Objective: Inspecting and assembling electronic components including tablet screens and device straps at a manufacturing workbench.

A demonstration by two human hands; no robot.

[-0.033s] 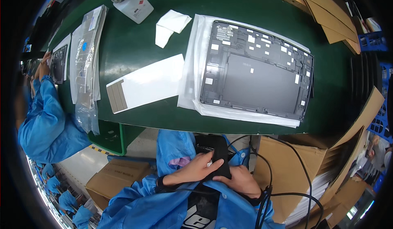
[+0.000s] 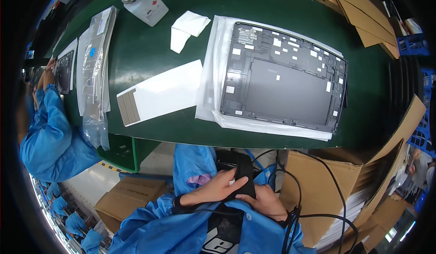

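Below the table's front edge, close to my body, both hands are on a black, soft-looking band or pouch [image 2: 245, 172]. My left hand [image 2: 215, 187] lies across its left side, with the thumb on its front and the other fingers partly hidden. From the right, my right hand [image 2: 265, 200] grips its lower edge, thumb on top. Cables run out beside it. On the table ahead lies a dark grey laptop-like housing panel [image 2: 290, 93] with several white stickers, resting on white foam sheeting [image 2: 208, 90]. Neither hand touches the panel.
Left of the panel lie a white card with brown strips [image 2: 163, 88], a folded white cloth [image 2: 188, 29], a dispenser bottle [image 2: 147, 9] and bagged strips [image 2: 94, 68]. Cardboard boxes [image 2: 318, 177] stand at right. Another person's blue sleeve [image 2: 59, 140] is at left.
The view has shifted very slightly, so the table things sit a little further left. My hands keep the same hold on the black band or pouch.
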